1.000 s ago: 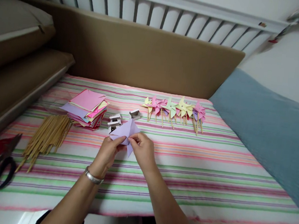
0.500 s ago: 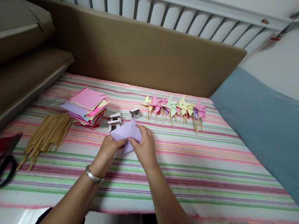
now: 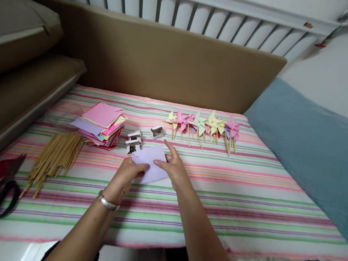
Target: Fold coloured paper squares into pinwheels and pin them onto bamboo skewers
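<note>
Paper [image 3: 151,161], folded a second ago, now lies opened flat on the striped cloth [image 3: 247,195]; left hand [image 3: 126,175] pinches its edge, right hand [image 3: 173,167] presses it, fingers open.

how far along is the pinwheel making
Done: a row of finished pinwheels on sticks lies at the far side of the striped cloth. In hand: the left hand and right hand both press on one lilac sheet, flat and not yet shaped. Left: a thick paper stack and a bundle of bare sticks, so much remains.
</note>
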`<state>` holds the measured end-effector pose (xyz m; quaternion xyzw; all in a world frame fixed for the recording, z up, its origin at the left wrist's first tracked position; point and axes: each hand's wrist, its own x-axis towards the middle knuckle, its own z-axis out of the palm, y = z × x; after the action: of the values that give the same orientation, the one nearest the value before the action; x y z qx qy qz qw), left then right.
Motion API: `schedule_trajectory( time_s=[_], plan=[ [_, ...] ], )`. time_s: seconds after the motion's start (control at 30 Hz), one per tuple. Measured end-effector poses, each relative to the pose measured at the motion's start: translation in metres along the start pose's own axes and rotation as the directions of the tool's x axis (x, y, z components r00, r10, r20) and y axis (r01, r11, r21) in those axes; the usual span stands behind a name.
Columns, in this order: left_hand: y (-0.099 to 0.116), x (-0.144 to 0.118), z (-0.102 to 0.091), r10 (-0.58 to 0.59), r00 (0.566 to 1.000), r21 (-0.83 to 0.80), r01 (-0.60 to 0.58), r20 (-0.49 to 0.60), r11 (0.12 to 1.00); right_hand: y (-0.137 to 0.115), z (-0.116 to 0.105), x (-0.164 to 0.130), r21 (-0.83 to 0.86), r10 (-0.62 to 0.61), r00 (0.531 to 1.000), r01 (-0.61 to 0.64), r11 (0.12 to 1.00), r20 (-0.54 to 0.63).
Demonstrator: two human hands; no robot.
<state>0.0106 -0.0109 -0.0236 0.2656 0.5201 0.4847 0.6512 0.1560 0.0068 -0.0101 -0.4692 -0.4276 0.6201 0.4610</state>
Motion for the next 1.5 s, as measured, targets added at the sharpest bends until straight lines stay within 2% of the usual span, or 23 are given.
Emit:
schedule_trajectory(
  time_s=[0.13, 0.23, 0.33, 0.5, 0.67, 0.8, 0.87, 0.93, 1.0, 1.07, 1.13, 1.17, 1.23, 1.33, 1.5],
  plan=[
    [0.001, -0.001, 0.0, -0.015, 0.999, -0.016, 0.015, 0.03, 1.0, -0.001, 0.0, -0.001, 0.013, 0.043, 0.999, -0.044, 0.999, 0.029],
    [0.001, -0.002, 0.0, -0.04, 0.998, -0.003, 0.04, 0.046, 0.999, 0.0, 0.002, -0.002, -0.052, 0.024, 1.0, -0.024, 0.998, 0.013],
    [-0.001, -0.002, 0.001, -0.039, 0.997, -0.042, 0.042, 0.07, 0.998, 0.003, 0.003, -0.001, -0.029, 0.005, 1.0, -0.005, 1.0, -0.003],
    [-0.006, 0.0, 0.005, 0.015, 0.988, -0.168, 0.011, 0.151, 0.986, 0.013, 0.007, 0.005, 0.143, -0.051, 0.987, 0.073, 0.987, -0.15],
    [-0.011, 0.001, 0.008, 0.06, 0.996, -0.235, -0.042, 0.07, 0.971, 0.026, 0.023, 0.004, 0.188, -0.138, 0.959, 0.188, 0.964, -0.249],
    [-0.008, 0.003, 0.005, 0.066, 0.997, -0.229, -0.059, 0.024, 0.972, 0.032, 0.028, 0.003, 0.154, -0.152, 0.96, 0.191, 0.969, -0.233],
    [-0.003, 0.004, 0.001, 0.054, 0.998, -0.214, -0.058, -0.023, 0.975, 0.029, 0.024, 0.002, 0.071, -0.151, 0.963, 0.171, 0.983, -0.225],
    [0.005, 0.006, -0.005, 0.048, 0.997, -0.21, -0.061, -0.069, 0.976, 0.022, 0.018, -0.001, -0.12, -0.241, 0.936, 0.216, 0.969, -0.255],
    [0.013, 0.007, -0.014, 0.051, 0.992, -0.221, -0.076, -0.115, 0.972, 0.015, 0.012, -0.007, -0.39, -0.441, 0.875, 0.341, 0.855, -0.2],
    [0.02, 0.008, -0.022, 0.058, 0.987, -0.237, -0.092, -0.148, 0.967, 0.009, 0.009, -0.013, -0.593, -0.595, 0.803, 0.492, 0.637, 0.028],
    [0.024, 0.008, -0.029, 0.058, 0.982, -0.245, -0.102, -0.178, 0.964, 0.007, 0.01, -0.018, -0.656, -0.61, 0.742, 0.611, 0.443, 0.279],
    [0.025, 0.008, -0.031, 0.054, 0.981, -0.243, -0.099, -0.184, 0.965, 0.008, 0.012, -0.02, -0.663, -0.586, 0.725, 0.642, 0.384, 0.362],
    [0.027, 0.008, -0.033, 0.042, 0.982, -0.235, -0.085, -0.185, 0.968, 0.012, 0.017, -0.022, -0.68, -0.545, 0.716, 0.659, 0.321, 0.437],
    [0.028, 0.007, -0.031, 0.027, 0.983, -0.23, -0.069, -0.181, 0.971, 0.02, 0.021, -0.02, -0.707, -0.532, 0.716, 0.652, 0.274, 0.453],
    [0.03, 0.004, -0.026, 0.028, 0.987, -0.192, -0.059, -0.161, 0.98, 0.023, 0.019, -0.015, -0.699, -0.578, 0.705, 0.65, 0.297, 0.41]
  ],
)
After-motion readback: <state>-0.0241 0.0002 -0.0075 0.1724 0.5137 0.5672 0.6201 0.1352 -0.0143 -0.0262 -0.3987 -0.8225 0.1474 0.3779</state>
